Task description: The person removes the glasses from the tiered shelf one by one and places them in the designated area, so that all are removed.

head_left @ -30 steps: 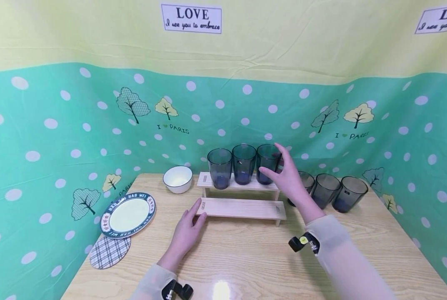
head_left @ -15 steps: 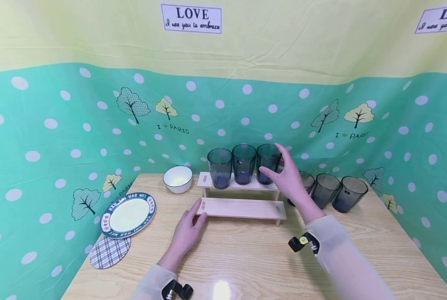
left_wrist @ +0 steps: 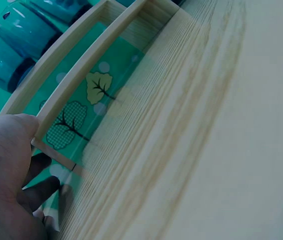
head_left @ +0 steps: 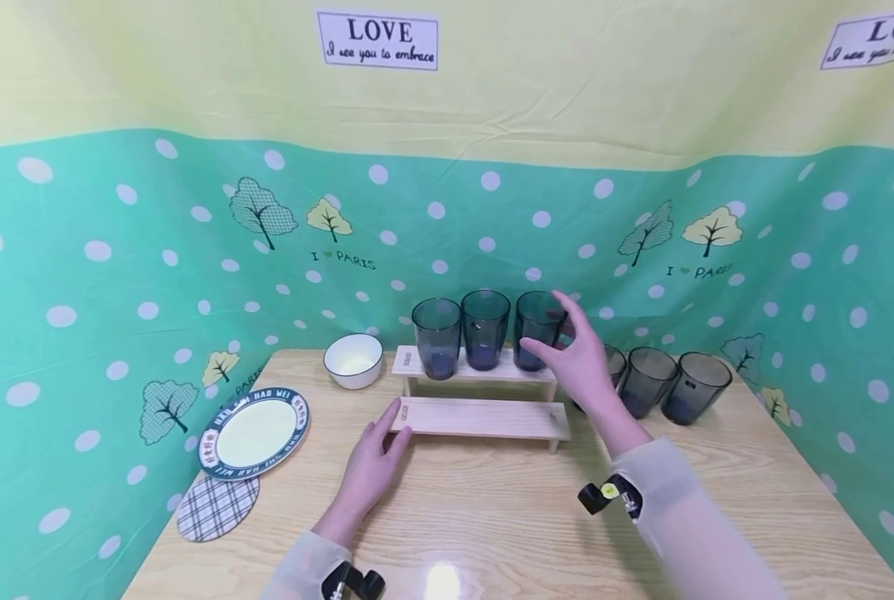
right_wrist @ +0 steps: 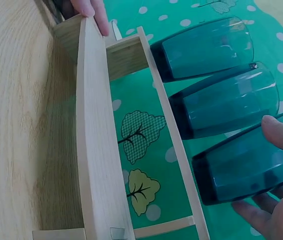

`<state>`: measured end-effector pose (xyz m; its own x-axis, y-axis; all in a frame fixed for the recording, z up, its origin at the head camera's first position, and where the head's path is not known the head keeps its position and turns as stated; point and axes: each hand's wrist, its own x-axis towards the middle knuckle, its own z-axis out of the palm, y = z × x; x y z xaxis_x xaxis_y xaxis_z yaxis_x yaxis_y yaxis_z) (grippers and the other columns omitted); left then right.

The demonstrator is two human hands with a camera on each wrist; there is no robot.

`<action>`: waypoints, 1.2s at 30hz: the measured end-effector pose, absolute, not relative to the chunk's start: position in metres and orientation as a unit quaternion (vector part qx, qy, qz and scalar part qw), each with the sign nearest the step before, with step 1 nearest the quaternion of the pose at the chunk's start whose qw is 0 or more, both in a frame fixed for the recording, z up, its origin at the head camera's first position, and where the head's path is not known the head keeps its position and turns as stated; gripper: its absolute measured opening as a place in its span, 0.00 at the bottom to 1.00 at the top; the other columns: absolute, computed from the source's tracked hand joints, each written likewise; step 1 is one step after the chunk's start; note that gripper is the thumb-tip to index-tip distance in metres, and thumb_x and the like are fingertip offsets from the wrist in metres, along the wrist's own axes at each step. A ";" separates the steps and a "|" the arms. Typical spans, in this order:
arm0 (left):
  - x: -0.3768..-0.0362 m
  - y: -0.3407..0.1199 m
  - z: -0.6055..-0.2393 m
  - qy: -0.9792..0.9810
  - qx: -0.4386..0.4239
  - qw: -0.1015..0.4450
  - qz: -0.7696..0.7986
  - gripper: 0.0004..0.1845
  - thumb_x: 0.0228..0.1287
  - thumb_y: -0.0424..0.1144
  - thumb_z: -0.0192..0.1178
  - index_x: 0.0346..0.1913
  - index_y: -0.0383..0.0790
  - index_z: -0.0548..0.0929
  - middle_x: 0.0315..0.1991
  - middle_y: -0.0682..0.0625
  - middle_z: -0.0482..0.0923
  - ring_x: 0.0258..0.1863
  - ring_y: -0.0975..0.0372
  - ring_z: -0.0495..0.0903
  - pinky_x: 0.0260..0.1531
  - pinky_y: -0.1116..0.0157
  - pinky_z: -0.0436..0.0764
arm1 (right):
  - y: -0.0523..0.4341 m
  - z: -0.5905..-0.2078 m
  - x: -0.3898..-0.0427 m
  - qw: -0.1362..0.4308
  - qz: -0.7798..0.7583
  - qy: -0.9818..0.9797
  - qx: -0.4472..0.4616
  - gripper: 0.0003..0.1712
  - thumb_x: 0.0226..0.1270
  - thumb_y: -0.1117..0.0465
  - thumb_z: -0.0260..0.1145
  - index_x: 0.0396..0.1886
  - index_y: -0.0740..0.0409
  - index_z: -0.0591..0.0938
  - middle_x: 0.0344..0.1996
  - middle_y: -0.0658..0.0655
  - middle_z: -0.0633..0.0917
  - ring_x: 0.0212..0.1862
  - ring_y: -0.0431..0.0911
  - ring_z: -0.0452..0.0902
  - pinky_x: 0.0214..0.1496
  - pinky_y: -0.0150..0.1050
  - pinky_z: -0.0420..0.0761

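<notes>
Right hand [head_left: 577, 362] spread loosely, thumb and fingertips beside the rightmost tumbler [head_left: 536, 329] on the rack's [head_left: 476, 414] upper step; I can't tell contact, no hold on it. I judge this the moment around setting it down. Left hand [head_left: 372, 467] lies flat on the counter [head_left: 491, 517], fingers straight against the lower step's end, forearm low. Three more tumblers [head_left: 664, 379] wait right.

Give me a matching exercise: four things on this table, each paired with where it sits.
Things:
1. bowl
2. plate
3. coaster
4. left hand

Places:
A. at the lower shelf's left end
B. left of the rack, near the backdrop
C. nearest the table's front left edge
D. between bowl and coaster

Pairs: 1-B, 2-D, 3-C, 4-A
</notes>
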<state>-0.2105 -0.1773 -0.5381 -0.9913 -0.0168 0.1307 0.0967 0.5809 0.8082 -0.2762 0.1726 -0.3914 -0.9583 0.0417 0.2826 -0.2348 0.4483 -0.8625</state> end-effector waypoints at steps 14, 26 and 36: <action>-0.210 -0.177 -0.538 -0.885 -0.024 0.064 -0.460 0.34 0.88 0.54 0.56 0.88 0.52 0.64 0.84 0.44 0.65 0.83 0.29 0.53 0.81 0.31 0.54 | 0.177 -0.390 -0.250 0.134 0.516 -0.844 0.050 0.57 0.67 0.39 0.83 0.88 0.22 0.61 0.88 0.48 0.59 0.81 0.64 0.65 0.64 0.65 0.84; -0.210 -0.177 -0.536 -0.884 -0.021 0.062 -0.462 0.35 0.87 0.55 0.57 0.88 0.52 0.64 0.84 0.42 0.65 0.83 0.29 0.53 0.80 0.29 0.53 | 0.191 -0.391 -0.225 0.135 0.522 -0.841 0.035 0.60 0.65 0.38 0.85 0.90 0.29 0.61 0.87 0.50 0.61 0.85 0.60 0.58 0.77 0.68 0.73; -0.210 -0.177 -0.536 -0.885 -0.018 0.057 -0.462 0.35 0.87 0.55 0.57 0.89 0.53 0.64 0.84 0.42 0.65 0.83 0.29 0.52 0.80 0.29 0.53 | 0.204 -0.396 -0.210 0.149 0.529 -0.835 0.026 0.59 0.66 0.41 0.85 0.90 0.30 0.61 0.81 0.53 0.71 0.75 0.56 0.74 0.74 0.58 0.81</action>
<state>-0.2100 -0.1772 -0.5362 -0.9928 -0.0206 0.1183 0.0853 0.5723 0.8156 -0.2103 0.2042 -0.3962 -0.9543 0.1135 0.2765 -0.2016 0.4382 -0.8760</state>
